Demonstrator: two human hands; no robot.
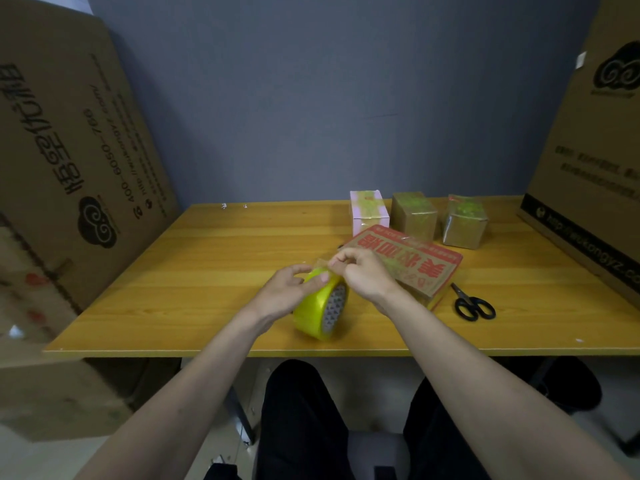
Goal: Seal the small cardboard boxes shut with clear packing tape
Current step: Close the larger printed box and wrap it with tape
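Observation:
A yellow-tinted roll of clear packing tape [320, 308] stands on edge on the wooden table [207, 271] near its front. My left hand [291, 289] grips the roll's top left, thumb on the tape. My right hand [360, 271] pinches the loose tape end [323, 263] just above the roll. Right behind my right hand lies a flat brown cardboard box with red print [412, 261]. Three small boxes stand at the back right: a pink one [369, 211] and two brown ones [414, 213] [465, 221], all with tape on them.
Black scissors [471, 303] lie right of the printed box. Large cardboard sheets lean at the left [69, 150] and right [595, 150] ends of the table. A grey wall stands behind. My legs and a chair are below the front edge.

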